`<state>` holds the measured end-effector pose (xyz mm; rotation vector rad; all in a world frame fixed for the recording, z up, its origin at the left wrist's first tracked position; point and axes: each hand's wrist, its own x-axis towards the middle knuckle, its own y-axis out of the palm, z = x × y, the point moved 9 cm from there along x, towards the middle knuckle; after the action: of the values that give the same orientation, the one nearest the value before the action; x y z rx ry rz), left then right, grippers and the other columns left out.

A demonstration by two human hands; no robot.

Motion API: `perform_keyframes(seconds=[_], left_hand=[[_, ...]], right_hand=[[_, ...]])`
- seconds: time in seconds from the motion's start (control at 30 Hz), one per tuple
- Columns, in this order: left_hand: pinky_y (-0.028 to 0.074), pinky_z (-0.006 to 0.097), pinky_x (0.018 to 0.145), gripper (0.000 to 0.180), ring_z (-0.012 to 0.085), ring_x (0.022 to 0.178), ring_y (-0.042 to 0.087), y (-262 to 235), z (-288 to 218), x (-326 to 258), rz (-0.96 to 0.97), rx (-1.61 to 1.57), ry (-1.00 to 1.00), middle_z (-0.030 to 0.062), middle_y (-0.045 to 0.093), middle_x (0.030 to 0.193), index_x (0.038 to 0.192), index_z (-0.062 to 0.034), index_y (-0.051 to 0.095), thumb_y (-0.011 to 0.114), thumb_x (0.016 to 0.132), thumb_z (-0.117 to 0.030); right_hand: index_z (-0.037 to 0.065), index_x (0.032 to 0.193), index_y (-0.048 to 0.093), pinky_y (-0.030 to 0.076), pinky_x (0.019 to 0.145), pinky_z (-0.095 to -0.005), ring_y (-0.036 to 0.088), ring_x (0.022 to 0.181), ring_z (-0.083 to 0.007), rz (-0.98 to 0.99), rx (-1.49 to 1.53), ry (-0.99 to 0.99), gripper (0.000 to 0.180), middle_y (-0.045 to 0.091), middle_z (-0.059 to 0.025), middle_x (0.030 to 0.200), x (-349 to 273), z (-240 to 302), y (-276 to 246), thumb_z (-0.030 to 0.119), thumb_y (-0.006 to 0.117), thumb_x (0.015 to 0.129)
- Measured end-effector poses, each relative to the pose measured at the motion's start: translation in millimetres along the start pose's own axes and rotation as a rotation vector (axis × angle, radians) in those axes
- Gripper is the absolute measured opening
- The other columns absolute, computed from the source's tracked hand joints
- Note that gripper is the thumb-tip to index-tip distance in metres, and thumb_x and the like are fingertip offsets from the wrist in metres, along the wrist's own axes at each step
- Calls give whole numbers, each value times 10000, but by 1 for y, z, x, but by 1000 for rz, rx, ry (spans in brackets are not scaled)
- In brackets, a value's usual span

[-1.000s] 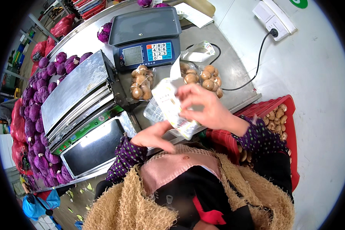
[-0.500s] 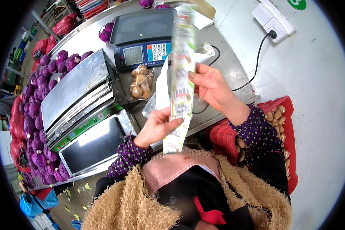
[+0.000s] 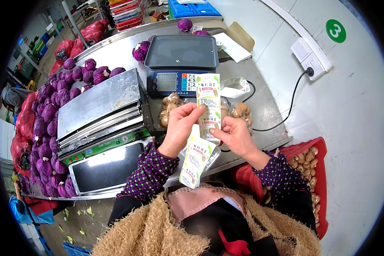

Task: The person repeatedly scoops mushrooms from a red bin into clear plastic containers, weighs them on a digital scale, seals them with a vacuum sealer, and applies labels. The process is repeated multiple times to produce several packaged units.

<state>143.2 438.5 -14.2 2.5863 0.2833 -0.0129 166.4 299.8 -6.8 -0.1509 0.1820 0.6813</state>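
A strip of printed paper labels (image 3: 209, 87), white and green, is pinched between both my hands above the near edge of the metal table. My left hand (image 3: 181, 128) grips its left edge, thumb on top. Just lower, my right hand (image 3: 239, 137) pinches the right edge with thumb and fingers. Part of the strip folds over and hangs below my hands, tilted to the left. Behind my left hand lies a clear pack of brown mushrooms (image 3: 170, 105); another mushroom pack (image 3: 242, 112) sits behind my right hand, partly hidden.
A digital scale (image 3: 181, 51) stands beyond the labels. To the left are a metal wrapping machine (image 3: 100, 109) and piled purple cabbages (image 3: 47, 113). A red crate (image 3: 323, 187) of mushrooms stands at my right. A black cable (image 3: 286, 113) runs from the wall socket onto the table.
The label strip, stretched long and upright before, is now shorter and folded over between my hands. My hands have come closer to level. The view has shifted, uncovering the second mushroom pack.
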Motion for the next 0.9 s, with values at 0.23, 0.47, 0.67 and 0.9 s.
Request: perform_keyframes(seconds=[0.23, 0.47, 0.67, 0.9], left_hand=[[409, 186, 542, 192, 25, 598, 536, 5, 14, -8, 55, 70, -164, -11, 650, 715, 803, -2, 684, 635, 912, -153], [491, 211, 607, 118, 66, 676, 621, 15, 27, -23, 67, -21, -253, 38, 690, 815, 912, 12, 683, 651, 901, -101], [497, 215, 626, 125, 69, 692, 624, 14, 32, -23, 115, -135, -285, 42, 692, 837, 959, 16, 681, 628, 915, -88], [467, 244, 630, 118, 98, 694, 592, 21, 13, -31, 211, 239, -59, 42, 660, 777, 945, 21, 660, 592, 927, -74]], right_hand=[[-7, 954, 493, 510, 639, -213, 615, 737, -79, -192, 2, -346, 200, 607, -47, 811, 16, 55, -31, 25, 669, 861], [-17, 970, 532, 509, 586, -211, 616, 719, -65, -176, 64, -303, 117, 620, -45, 836, 18, 54, -32, 3, 614, 889], [-29, 1046, 622, 517, 642, -235, 637, 777, -102, -112, 32, -207, 169, 651, -72, 916, 20, 43, -30, 37, 619, 891], [59, 913, 700, 444, 877, -423, 566, 1024, -298, -17, -978, -799, 223, 606, -90, 1073, -21, 87, 1, 207, 748, 753]])
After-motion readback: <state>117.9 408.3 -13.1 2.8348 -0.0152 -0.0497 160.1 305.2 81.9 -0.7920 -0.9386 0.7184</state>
